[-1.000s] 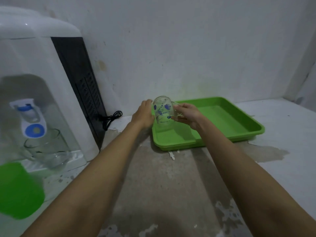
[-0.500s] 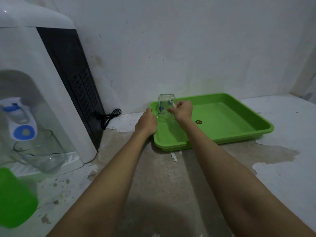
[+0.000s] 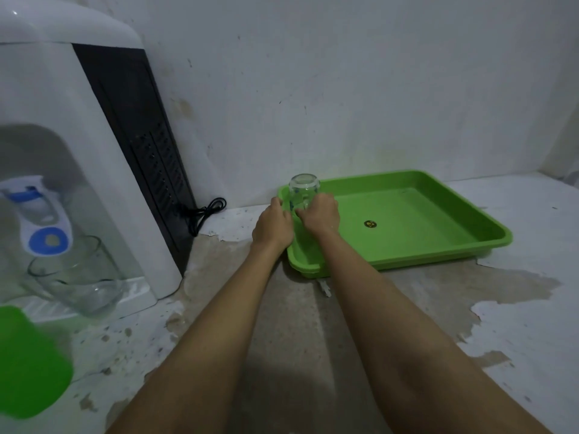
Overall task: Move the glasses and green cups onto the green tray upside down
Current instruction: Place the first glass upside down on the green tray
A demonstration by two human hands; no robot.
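A clear glass with blue print stands upside down in the far left corner of the green tray. My right hand is closed around its lower part. My left hand rests on the tray's left rim, fingers curled over the edge beside the glass. A larger clear glass sits on the drip shelf of the water dispenser at the left. A green cup shows blurred at the bottom left corner.
A white water dispenser with a black side panel fills the left side. Its black cable lies coiled by the wall. The counter is worn concrete with peeling white paint. A wall runs close behind the tray.
The glass has gone from held above the tray's left end to standing inverted in the tray's far left corner. My left hand has shifted onto the tray's rim.
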